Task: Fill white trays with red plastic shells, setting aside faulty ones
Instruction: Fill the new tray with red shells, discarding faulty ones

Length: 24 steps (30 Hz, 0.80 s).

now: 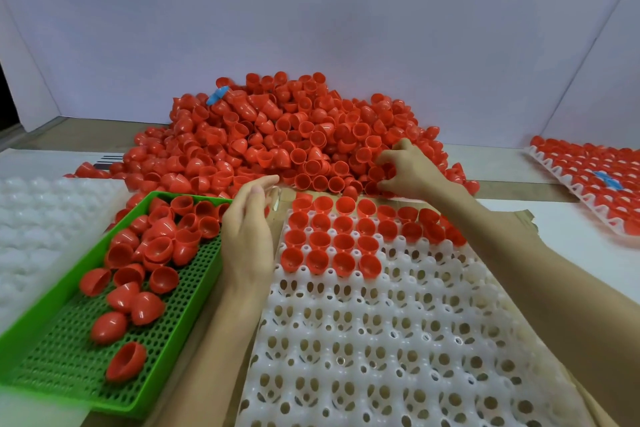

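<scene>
Red fills the far side of the pale tabletop [554, 253]: a pile of red plastic shells [277, 135], small round cups, is heaped against a lilac-white backdrop board [311, 10]. A small blue piece [216, 95] lies high on the pile's left slope.

Directly before the person lies a white perforated plastic tray [381, 340]. Its far rows hold seated red shells [332, 239], open side up. The two farthest rows run across to the right forearm, the next two carry four each at the left end, and the nearer pockets show bare white plastic.

The right hand [405, 170] is at the near edge of the pile, past the tray's far rim, fingers curled round gripped red shells [375, 172]; how many it holds cannot be told. The left hand [247, 232] hovers between the tray and a green perforated plastic basket [62, 371], fingers loosely extended and close together, holding nothing that can be made out. Its fingertips are blurred.

The basket lies at an angle on the left and holds loose red shells [156, 246], crowded toward its far end, some dome up, some open side up. Beside it at the far left is a blurred stack of bare white trays [34, 218]. Well apart at the far right lies a second white tray [571, 185] full of red shells, with a blue scrap [607, 180] on top.
</scene>
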Tool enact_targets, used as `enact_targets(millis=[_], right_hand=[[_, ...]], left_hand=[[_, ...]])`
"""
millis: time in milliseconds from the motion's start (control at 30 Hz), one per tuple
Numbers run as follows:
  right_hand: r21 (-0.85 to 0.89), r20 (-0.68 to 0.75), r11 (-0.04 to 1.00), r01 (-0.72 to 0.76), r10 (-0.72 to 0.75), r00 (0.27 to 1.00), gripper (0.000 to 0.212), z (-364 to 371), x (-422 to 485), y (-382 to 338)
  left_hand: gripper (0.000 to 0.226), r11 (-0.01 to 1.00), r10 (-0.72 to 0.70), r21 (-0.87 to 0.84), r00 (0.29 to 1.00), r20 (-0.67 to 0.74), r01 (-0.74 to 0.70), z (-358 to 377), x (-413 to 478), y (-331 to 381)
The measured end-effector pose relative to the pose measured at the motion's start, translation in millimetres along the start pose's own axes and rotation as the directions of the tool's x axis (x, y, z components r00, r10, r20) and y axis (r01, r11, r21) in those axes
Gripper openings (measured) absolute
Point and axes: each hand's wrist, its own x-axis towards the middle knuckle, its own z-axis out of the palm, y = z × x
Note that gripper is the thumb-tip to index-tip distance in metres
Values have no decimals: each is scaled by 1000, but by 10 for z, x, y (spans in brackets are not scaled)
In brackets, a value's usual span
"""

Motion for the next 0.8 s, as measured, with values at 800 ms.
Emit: enact_targets(millis=[800], right_hand=[[487,-269,871,-66,222,937,13,-59,-118,-172]], left_hand=[[38,998,-54,-13,997,47,54,9,5,-64]])
